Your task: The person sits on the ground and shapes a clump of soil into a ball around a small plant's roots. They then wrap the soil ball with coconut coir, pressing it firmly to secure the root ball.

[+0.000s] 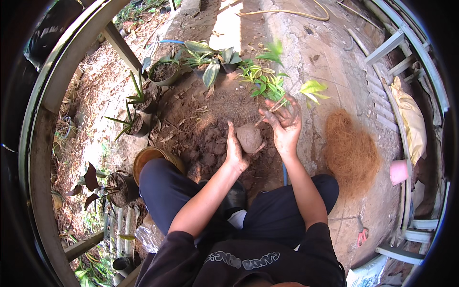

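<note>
In my left hand (235,152) rests a rounded ball of damp soil (249,138), cupped from below and from the left side. My right hand (287,132), smeared with soil, pinches the thin stem of a leafy plant cutting (312,89) between its fingers. The stem slants down to the left, and its lower end is at the ball's upper right; whether it enters the soil I cannot tell. Beneath both hands lies a heap of dark, clumpy soil (209,149) on the ground. Green leaves of a low plant (267,84) show just beyond the right hand.
Brown coconut fibre (351,154) lies on the concrete to the right, with red-handled scissors (363,235) and a pink pot (400,172) farther out. A brown bucket (138,161) stands by my left knee. Several potted plants, including one dark-leaved plant (91,177), line the left and far side.
</note>
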A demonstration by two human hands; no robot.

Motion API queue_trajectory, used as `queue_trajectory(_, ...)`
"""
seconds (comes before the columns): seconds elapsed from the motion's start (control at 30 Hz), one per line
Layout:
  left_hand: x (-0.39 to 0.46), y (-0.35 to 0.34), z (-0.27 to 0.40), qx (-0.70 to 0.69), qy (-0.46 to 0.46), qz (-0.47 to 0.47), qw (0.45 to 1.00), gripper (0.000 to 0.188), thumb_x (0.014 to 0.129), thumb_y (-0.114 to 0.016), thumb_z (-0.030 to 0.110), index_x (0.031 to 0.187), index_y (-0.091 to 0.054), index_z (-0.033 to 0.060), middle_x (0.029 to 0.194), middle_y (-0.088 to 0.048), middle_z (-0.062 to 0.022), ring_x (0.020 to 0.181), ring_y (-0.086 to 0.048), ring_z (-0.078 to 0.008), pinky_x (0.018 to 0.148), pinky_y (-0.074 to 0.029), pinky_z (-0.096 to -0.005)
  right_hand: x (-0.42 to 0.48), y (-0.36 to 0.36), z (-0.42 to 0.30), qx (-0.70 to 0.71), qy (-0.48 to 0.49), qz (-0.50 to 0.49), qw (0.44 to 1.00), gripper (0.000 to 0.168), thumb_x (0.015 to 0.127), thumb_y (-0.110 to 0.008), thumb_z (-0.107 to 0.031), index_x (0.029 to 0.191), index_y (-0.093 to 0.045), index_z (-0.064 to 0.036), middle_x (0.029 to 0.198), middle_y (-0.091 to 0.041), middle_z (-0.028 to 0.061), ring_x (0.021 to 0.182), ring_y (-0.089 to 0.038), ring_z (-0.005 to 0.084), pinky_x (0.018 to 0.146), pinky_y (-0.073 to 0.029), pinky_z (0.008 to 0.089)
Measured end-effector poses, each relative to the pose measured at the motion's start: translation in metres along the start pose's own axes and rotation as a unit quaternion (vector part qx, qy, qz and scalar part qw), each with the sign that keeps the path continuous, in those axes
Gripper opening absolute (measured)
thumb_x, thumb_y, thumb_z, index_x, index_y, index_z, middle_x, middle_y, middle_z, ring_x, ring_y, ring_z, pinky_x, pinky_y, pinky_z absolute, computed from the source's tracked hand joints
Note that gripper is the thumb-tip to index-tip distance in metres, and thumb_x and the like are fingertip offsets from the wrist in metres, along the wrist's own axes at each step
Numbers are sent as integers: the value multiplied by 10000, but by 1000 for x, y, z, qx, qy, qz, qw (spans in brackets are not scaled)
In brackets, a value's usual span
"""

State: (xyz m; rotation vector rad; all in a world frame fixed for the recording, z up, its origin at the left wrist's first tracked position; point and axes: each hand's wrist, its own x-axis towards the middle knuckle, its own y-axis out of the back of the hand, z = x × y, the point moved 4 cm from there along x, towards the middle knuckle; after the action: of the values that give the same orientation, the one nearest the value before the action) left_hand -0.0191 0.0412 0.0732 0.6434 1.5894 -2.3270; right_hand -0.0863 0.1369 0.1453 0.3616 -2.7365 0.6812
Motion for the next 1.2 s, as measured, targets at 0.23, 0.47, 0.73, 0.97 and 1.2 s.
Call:
queue_trajectory(0.23, 0, 0, 0, -3, 4, -1, 1000, 775, 830, -309, 717, 1247, -451, 79, 1213, -516, -96, 1119, -495, -220, 947, -394, -479, 1, -7, -4, -79, -17, -39, 996, 618, 805, -565, 127, 1335, -299, -49, 1057, -585, 200, 973, -610, 268, 753, -551, 339)
queue_trajectory(0.47, -3, -6, 3, -17, -9, -9, 1000, 729, 837, -320, 703, 1224, -470, 104, 1170, -548, -69, 1078, -529, -213, 923, -411, -453, -7, -11, 7, -49, -50, -59, 996, 700, 796, -563, 144, 1371, -253, -109, 981, -604, 176, 935, -624, 247, 746, -556, 343)
queue_trajectory(0.73, -3, -5, 8, -18, -4, -27, 999, 699, 846, -313, 690, 1202, -494, 116, 1143, -562, -56, 1034, -549, -201, 888, -437, -414, -12, -14, 10, -71, -74, -67, 992, 739, 804, -605, 80, 1394, -206, -113, 915, -639, 139, 851, -654, 254, 689, -551, 313)
queue_trajectory(0.97, -6, -7, 7, -1, 2, -49, 999, 694, 858, -304, 671, 1230, -478, 112, 1162, -552, -70, 1063, -541, -213, 881, -452, -411, -11, -12, 12, -153, -31, -139, 978, 652, 795, -592, 113, 1358, -312, -58, 1073, -601, 177, 893, -646, 215, 785, -538, 321)
queue_trajectory(1.2, -14, -10, 7, -13, 35, 5, 999, 602, 893, -298, 587, 1237, -475, 125, 1195, -538, -92, 1109, -526, -239, 912, -439, -437, -13, -9, 20, -146, -9, -160, 976, 679, 780, -598, 116, 1369, -311, -61, 1301, -466, 140, 890, -653, 208, 804, -531, 315)
